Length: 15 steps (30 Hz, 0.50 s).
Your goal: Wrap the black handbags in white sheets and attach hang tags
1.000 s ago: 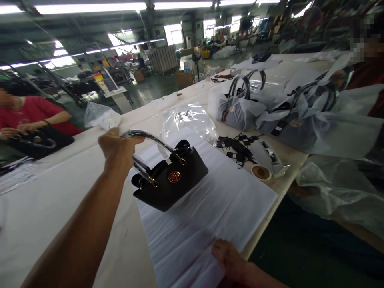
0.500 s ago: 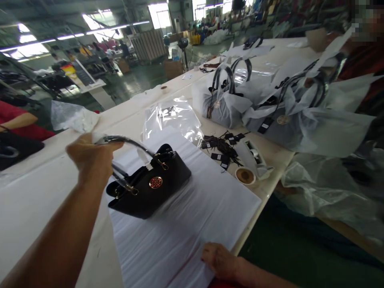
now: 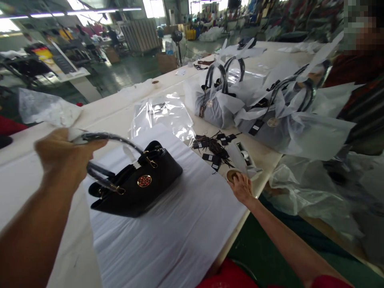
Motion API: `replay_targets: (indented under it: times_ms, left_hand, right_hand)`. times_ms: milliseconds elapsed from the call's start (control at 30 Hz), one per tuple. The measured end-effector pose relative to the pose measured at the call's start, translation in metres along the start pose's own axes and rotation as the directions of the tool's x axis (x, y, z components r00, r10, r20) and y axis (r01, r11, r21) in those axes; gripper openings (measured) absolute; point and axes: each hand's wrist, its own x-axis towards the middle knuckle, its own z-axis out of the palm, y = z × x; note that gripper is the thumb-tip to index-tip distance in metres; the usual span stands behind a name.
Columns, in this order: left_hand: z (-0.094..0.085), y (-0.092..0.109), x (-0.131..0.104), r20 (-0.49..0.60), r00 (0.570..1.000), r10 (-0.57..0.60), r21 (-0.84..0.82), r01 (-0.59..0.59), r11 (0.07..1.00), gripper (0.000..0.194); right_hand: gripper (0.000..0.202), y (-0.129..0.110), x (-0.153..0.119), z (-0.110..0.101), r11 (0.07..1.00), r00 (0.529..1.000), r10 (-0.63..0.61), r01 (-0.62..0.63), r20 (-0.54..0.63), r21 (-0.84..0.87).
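My left hand is closed round the plastic-wrapped handles of a black handbag. The bag, with a round gold-and-red emblem, rests tilted on white paper sheets. My right hand reaches to a small round tub with a brown top at the table's right edge. Its fingertips touch the tub, fingers bent and slightly apart; nothing is visibly held. Black tags with cords lie just left of the tub, and a small open box stands behind it.
Two paper-wrapped bags stand on the back right of the table. Clear plastic sheets lie behind the black bag. Crumpled plastic hangs beyond the right edge. A person in dark red is at the far right.
My right hand has moved from the paper's near edge forward and right to the round tub. The view has shifted, and my left hand still holds the bag's handles.
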Motion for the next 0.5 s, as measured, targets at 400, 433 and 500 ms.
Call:
replay_targets:
  times_ms: [400, 433, 500]
  left_hand:
    - [-0.066, -0.081, -0.091, 0.126, 0.553, 0.824, 0.327, -0.807, 0.491, 0.079]
    - [-0.068, -0.101, -0.117, 0.217, 0.563, 0.798, 0.325, -0.812, 0.485, 0.071]
    - [-0.072, -0.145, -0.174, 0.464, 0.602, 0.650, 0.265, -0.794, 0.547, 0.053]
  right_hand:
    - [0.018, -0.052, -0.039, -0.028, 0.795, 0.883, -0.469, 0.413, 0.018, 0.445]
    - [0.018, -0.064, -0.051, -0.029, 0.736, 0.832, -0.552, 0.456, 0.054, 0.501]
    - [0.019, -0.087, -0.075, -0.029, 0.613, 0.704, -0.702, 0.523, 0.105, 0.592]
